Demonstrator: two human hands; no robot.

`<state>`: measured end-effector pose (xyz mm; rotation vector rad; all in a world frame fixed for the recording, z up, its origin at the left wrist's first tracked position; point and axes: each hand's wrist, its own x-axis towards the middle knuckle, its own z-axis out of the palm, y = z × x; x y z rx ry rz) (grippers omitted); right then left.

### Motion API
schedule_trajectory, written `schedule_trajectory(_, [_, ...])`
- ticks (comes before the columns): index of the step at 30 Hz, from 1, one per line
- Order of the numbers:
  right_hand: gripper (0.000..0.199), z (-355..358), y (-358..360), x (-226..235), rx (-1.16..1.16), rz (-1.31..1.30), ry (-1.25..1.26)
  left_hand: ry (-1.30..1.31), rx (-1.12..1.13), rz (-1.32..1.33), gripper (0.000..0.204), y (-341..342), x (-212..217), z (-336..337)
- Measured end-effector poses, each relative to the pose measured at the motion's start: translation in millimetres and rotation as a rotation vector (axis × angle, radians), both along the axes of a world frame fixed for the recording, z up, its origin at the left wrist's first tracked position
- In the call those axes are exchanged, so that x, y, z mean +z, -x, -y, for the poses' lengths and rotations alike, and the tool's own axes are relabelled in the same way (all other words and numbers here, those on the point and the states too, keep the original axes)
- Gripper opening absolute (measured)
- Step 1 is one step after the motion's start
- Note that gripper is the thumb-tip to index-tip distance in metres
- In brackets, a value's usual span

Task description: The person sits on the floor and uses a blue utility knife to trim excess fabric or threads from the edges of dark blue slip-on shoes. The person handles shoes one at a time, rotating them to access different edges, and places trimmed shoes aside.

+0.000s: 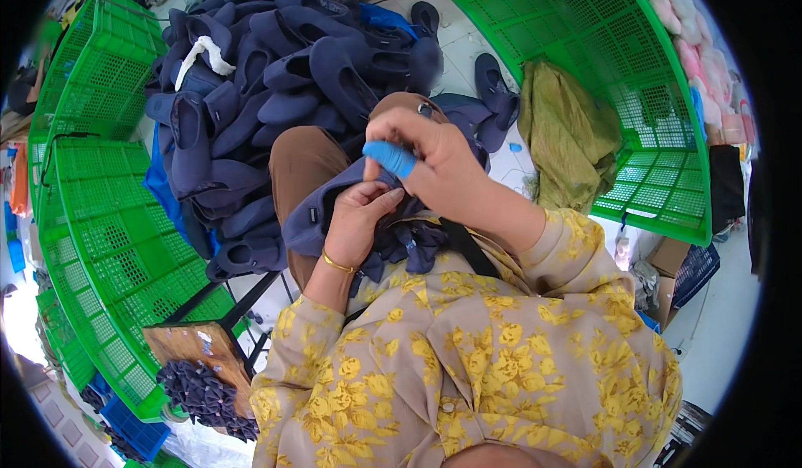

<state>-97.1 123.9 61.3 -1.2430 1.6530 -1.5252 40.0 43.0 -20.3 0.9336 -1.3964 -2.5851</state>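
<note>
A navy slip-on shoe (307, 227) of soft fabric lies across my lap, with a small dark label on its side. My left hand (359, 217) pinches the shoe's upper edge between thumb and fingers; a gold bracelet circles that wrist. Just above and to the right, my right hand (434, 155) is raised with its fingers curled together. Blue wrapping (390, 158) covers its thumb, and a ring shows on one finger. Whatever is between those fingertips is too small to make out. Dark fabric bows (415, 244) rest on my lap beneath the hands.
A large heap of similar navy shoes (276, 67) lies ahead on the floor. Green plastic crates (104, 251) stand along the left, another green crate (660, 125) at right with an olive cloth (568, 134). At lower left, a wooden-topped stool (188, 347) holds dark bows (205, 393).
</note>
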Motion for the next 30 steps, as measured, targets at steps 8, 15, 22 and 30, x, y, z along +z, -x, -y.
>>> schedule_trajectory(8, [0.007, 5, 5, 37, 0.091, 0.486, -0.047, 0.532, -0.169, 0.085, 0.026, 5, 67, 34])
schedule_trajectory(15, [0.012, -15, 18, 73, 0.182, 0.803, 0.152, 1.546, -1.206, 0.241, 0.025, -16, 91, 92])
schedule_trajectory(22, [0.019, -31, 58, 89, 0.035, 0.822, 0.478, 1.605, -1.004, 0.198, 0.025, -56, 69, 72])
schedule_trajectory(30, [0.010, 10, -23, -19, 0.196, 0.115, -0.342, 1.797, -0.248, 0.169, 0.041, -86, 53, 44])
